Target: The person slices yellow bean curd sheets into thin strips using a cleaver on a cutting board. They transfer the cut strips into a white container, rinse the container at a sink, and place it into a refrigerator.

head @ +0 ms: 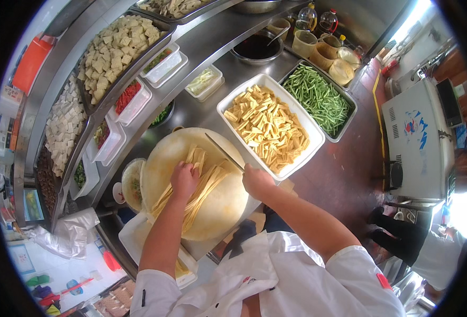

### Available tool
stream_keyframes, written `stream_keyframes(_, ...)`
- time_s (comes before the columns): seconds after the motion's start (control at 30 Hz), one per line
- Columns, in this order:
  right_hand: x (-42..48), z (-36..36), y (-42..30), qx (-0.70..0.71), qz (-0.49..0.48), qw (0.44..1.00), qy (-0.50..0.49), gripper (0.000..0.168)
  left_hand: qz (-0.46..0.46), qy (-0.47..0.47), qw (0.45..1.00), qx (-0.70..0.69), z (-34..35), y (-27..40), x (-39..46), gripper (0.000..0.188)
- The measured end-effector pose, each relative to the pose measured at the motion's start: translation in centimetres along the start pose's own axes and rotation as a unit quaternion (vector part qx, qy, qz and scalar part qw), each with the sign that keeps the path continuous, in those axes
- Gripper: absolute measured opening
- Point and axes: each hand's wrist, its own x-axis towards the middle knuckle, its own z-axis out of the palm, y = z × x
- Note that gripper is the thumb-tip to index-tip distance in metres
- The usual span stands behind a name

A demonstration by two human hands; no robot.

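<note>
On a round chopping block [225, 202] lie long strips of yuba, or tofu skin [207, 182]. My left hand [184, 179] grips a bundle of them near the block's middle. A knife [223, 150] is in my right hand [256, 181], its blade seen edge-on over the block's right half, pointing away from me. Beyond that hand stands a white tub [318, 144] heaped with cut yuba pieces [269, 128]. Under my left forearm, a white container [187, 277] with more yellow strips is partly hidden.
Right of the tub sits a metal tray [350, 107] of cut green beans [316, 99]. A bowl of dark liquid [258, 46] with a spoon stands behind. Left, a raised shelf bears trays of tofu cubes [116, 51] and small white containers [134, 101]. Another person [427, 249] stands at far right.
</note>
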Motion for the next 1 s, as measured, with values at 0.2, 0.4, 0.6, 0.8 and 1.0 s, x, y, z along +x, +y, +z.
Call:
stream_keyframes(0.2, 0.1, 0.0, -0.1, -0.002, 0.008, 1.000, -0.010, 0.030, -0.059, -0.045, 0.997, -0.017, 0.4, 0.7, 1.4, 0.018)
stream_keyframes(0.4, 0.0, -0.2, -0.1, 0.001, -0.001, 1.000, -0.014, 0.029, -0.056, -0.029, 0.998, -0.025, 1.1, 1.8, 4.0, 0.022)
stream_keyframes(0.6, 0.0, -0.3, 0.0, 0.007, 0.005, 1.000, -0.019, 0.027, 0.030, -0.122, 0.992, 0.020, 0.2, 4.3, 2.2, 0.025)
stream_keyframes(0.8, -0.3, -0.8, -0.2, 0.011, -0.003, 1.000, -0.018, 0.024, 0.014, -0.143, 0.989, 0.044, 1.2, 4.0, 0.8, 0.025)
stream_keyframes(1.0, 0.0, -0.6, 0.0, 0.003, -0.002, 1.000, -0.020, 0.023, -0.008, -0.127, 0.991, -0.048, 1.9, 2.5, 3.4, 0.027)
